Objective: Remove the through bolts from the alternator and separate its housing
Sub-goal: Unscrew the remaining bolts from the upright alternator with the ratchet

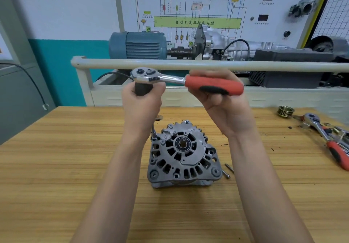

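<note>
A grey alternator [184, 156] stands on the wooden table [56, 157], shaft end up. A ratchet wrench [162, 78] with a red handle is held high above it. My right hand [224, 106] grips the red handle. My left hand [143, 101] is closed around a dark grip just under the ratchet head. From there a thin steel extension bar [153, 131] runs down to a bolt at the alternator's upper left edge. Two removed bolts [228, 171] lie on the table at the alternator's right.
A second red-handled ratchet [324, 135] and small parts lie at the table's right edge, with a brass-coloured pulley [285, 111] behind them. A white rail [188, 64] crosses beyond the table, in front of a blue motor [137, 44] and a gearbox rig.
</note>
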Demonstrator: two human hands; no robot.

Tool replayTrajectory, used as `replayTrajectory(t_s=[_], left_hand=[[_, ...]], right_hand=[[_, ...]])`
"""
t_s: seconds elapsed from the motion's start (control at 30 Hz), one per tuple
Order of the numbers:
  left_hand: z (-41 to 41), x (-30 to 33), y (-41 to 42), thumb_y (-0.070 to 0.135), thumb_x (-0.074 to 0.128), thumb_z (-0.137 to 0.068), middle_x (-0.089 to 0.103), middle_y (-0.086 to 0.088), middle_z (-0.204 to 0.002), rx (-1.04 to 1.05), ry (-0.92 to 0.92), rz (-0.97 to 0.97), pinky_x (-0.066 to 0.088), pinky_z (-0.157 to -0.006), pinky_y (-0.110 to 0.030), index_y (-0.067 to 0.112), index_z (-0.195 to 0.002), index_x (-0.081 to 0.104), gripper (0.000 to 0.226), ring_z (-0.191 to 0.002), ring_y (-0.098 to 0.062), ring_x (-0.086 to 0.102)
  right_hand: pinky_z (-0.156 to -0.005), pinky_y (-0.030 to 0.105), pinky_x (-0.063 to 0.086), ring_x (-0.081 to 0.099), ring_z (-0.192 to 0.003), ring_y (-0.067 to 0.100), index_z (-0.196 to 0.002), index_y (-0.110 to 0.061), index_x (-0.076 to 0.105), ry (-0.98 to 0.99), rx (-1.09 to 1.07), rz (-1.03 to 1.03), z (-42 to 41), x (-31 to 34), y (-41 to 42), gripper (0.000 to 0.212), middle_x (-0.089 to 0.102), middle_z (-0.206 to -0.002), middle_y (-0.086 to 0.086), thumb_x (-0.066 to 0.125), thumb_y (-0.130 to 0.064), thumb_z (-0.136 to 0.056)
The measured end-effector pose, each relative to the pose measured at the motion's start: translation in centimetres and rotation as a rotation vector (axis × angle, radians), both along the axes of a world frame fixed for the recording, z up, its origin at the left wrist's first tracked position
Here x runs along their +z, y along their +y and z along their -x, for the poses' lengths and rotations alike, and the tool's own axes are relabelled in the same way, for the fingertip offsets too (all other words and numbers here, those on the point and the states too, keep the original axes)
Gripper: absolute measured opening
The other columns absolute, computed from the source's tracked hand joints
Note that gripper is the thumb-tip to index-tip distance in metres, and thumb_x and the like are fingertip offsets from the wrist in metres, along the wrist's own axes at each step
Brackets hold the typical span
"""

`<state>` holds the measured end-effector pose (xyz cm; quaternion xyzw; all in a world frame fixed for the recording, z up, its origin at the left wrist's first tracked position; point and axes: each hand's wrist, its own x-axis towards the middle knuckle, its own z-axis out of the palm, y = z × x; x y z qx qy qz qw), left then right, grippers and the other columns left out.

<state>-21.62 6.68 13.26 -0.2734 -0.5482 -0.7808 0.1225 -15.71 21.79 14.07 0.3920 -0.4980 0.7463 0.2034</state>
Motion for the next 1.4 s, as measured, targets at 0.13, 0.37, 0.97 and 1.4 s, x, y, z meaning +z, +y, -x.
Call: replayTrajectory(t_s=[0.13,0.37,0.97,1.4], left_hand=[[-0.1,-0.1,-0.1,0.009,0.061,-0.07,0.033,0.006,-0.041,0.007,0.047,0.05,0.024,-0.04,-0.017,0.017,-0.047,0.041,0.031,-0.035,-0.009,0.025],[0.5,0.2,-2.5,0.024,0.068,-0.069,0.038,0.002,-0.039,-0.42,0.231,0.325,0.023,-0.042,-0.027,0.02,-0.051,0.05,0.026,-0.035,-0.018,0.029],[0.4,0.1,-2.2,0.023,0.067,-0.072,0.038,0.006,-0.038,-0.415,0.251,0.311,0.025,-0.041,-0.025,0.02,-0.048,0.047,0.03,-0.034,-0.017,0.028],[0.1,0.2,-1.6,0.011,0.067,-0.07,0.036,0.006,-0.04,-0.223,0.185,0.167,0.025,-0.043,-0.02,0.019,-0.049,0.047,0.03,-0.036,-0.014,0.027]], right_hand=[[-0.087,0.031,0.052,0.068,-0.1,0.019,-0.093,-0.018,0.075,0.019,-0.043,-0.028,-0.4,0.3,0.3,0.032,0.073,-0.1,0.004,0.082,-0.028,-0.063],[-0.081,0.029,0.056,0.069,-0.097,0.021,-0.104,-0.006,0.071,-0.237,0.11,0.228,0.8,-0.1,-0.3,0.027,0.071,-0.107,0.013,0.054,-0.017,-0.085],[-0.081,0.03,0.056,0.069,-0.098,0.021,-0.106,-0.003,0.068,-0.242,0.176,0.265,0.8,0.0,-0.5,0.028,0.071,-0.107,0.014,0.055,-0.017,-0.085],[-0.083,0.029,0.054,0.068,-0.101,0.021,-0.098,-0.013,0.073,-0.068,0.04,0.046,-0.4,0.4,0.5,0.03,0.072,-0.105,0.008,0.075,-0.024,-0.071]])
